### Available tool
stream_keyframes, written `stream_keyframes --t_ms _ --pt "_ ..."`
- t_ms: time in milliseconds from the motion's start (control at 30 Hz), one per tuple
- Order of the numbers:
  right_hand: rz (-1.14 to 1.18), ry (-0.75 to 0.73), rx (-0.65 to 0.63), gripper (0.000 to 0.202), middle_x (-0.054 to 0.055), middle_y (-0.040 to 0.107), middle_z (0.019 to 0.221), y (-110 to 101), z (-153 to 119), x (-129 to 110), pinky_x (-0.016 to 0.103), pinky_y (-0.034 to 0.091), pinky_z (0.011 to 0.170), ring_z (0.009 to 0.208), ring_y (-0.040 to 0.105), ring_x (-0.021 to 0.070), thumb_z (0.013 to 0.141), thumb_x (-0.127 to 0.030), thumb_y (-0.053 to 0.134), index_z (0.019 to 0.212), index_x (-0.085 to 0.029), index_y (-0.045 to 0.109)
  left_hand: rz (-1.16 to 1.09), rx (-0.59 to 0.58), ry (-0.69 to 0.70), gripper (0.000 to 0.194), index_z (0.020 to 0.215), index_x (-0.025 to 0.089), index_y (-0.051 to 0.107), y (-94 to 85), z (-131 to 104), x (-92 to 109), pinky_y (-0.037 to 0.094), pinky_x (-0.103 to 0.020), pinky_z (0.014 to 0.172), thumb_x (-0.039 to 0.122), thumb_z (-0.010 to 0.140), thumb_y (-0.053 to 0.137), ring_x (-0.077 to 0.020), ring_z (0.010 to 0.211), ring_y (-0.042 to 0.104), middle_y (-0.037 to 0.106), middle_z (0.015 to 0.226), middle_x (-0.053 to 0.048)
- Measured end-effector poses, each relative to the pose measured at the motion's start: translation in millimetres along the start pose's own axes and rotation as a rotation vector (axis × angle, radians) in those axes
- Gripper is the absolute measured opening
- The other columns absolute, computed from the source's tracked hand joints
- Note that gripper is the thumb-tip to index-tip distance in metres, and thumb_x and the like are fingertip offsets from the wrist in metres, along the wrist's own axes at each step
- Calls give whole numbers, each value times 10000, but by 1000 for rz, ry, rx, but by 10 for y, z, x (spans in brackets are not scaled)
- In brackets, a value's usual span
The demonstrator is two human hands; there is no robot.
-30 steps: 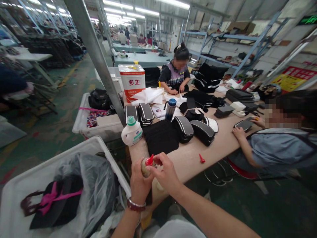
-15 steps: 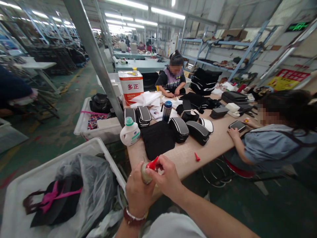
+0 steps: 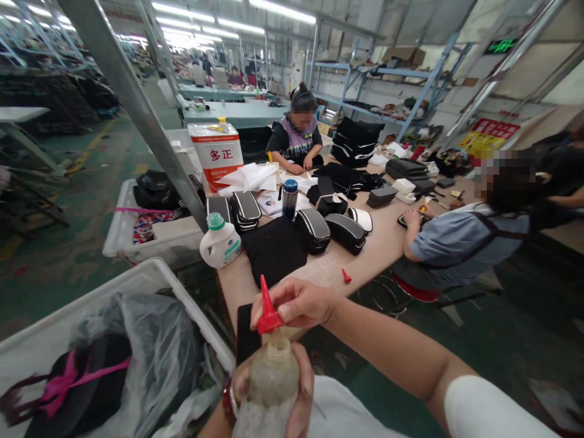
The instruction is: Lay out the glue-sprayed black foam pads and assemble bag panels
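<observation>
My left hand (image 3: 303, 389) is wrapped round a cloudy squeeze bottle (image 3: 274, 380), held upright near my body with its threaded mouth bare. Just above that mouth, my right hand (image 3: 298, 301) pinches a red pointed nozzle cap (image 3: 269, 316) by its base, tip up. Yellowish glue-like residue shows between cap and neck; whether they touch I cannot tell. A second red nozzle (image 3: 347, 277) lies on the table's near edge. Beyond my hands sits a stack of black fabric pieces (image 3: 276, 249).
A white jug with a green cap (image 3: 219, 240), a steel flask (image 3: 289, 199) and grey-topped black cases (image 3: 314, 231) stand on the table (image 3: 383, 234). Left are a metal post (image 3: 132, 109) and a white bin (image 3: 182, 292). Two co-workers sit across and right.
The red nozzle cap has come off the bottle and now points up. My left hand has brought the bottle lower and upright. The view has shifted right.
</observation>
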State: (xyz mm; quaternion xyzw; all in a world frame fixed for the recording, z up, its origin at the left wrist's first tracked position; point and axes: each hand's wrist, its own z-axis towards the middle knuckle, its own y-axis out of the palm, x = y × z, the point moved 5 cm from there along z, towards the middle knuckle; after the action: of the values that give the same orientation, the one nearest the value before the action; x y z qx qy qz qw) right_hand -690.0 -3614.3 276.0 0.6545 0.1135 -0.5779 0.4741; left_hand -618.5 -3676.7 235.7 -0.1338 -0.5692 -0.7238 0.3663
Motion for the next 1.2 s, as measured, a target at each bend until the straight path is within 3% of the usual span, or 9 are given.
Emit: stream_keyframes --t_ms 100,300,400,533,667,800,900,1067,1200 --pt "-174 -40 298 611 100 628 963 -326 -29 65 317 441 702 754 546 155 645 -655 604 996 -157 647 -8 22 -49 785 1002 140 532 48 43 2 489 -309 520 705 476 677 -208 567 621 622 682 -78" --pt "-627 250 749 419 64 629 976 -1488 -649 306 325 440 762 846 558 161 803 -444 566 1098 -147 585 726 710 -143 692 1148 183 488 -130 -222 447 468 -347 794 533 598 720 -239 907 588 612 1014 -107" --pt "-882 541 938 298 56 608 994 -1979 -1064 531 394 460 800 891 572 192 846 -387 557 1012 -142 587 1141 899 -168 572 1179 217 476 -230 -318 542 419 -396 923 402 681 690 -256 1048 542 566 1145 -97" --pt "-1135 859 1056 320 74 564 1113 -2287 -1353 785 457 443 873 998 549 224 859 -353 555 1111 -157 535 1363 992 -147 564 1219 239 439 -314 -335 526 368 -413 999 344 712 664 -245 1133 506 501 1263 -92" --pt "-1244 983 1070 337 82 550 1149 -2414 -1380 888 477 429 898 1037 534 238 863 -348 550 1143 -161 520 1386 1030 -150 573 1225 239 441 -307 -310 536 396 -393 981 324 706 669 -236 1130 521 511 1271 -90" --pt "-1227 919 1075 319 82 552 1155 -2445 -1349 812 488 415 916 1055 526 243 851 -348 570 1104 -156 546 1337 1069 -101 590 1232 217 445 -294 -321 541 422 -387 956 309 698 677 -242 1101 548 543 1245 -106" --pt "-1146 753 1058 318 91 549 1175 -2298 -1238 643 494 401 929 1070 522 245 849 -343 574 1101 -150 554 1304 1083 -67 651 1261 210 432 -307 -355 510 421 -407 960 298 674 701 -265 1117 541 544 1249 -124" --pt "-862 343 789 356 51 660 1022 -1529 -751 296 327 452 854 970 584 177 897 -420 452 1068 -168 636 1265 1094 -70 692 1275 225 436 -345 -322 474 393 -443 987 305 651 724 -287 1149 516 535 1264 -127" --pt "-495 55 582 296 13 661 966 -859 -438 64 298 453 831 926 592 154 816 -413 586 1029 -229 677 1260 1085 -52 686 1263 223 453 -366 -239 485 441 -436 937 324 642 723 -291 1108 545 565 1226 -123"
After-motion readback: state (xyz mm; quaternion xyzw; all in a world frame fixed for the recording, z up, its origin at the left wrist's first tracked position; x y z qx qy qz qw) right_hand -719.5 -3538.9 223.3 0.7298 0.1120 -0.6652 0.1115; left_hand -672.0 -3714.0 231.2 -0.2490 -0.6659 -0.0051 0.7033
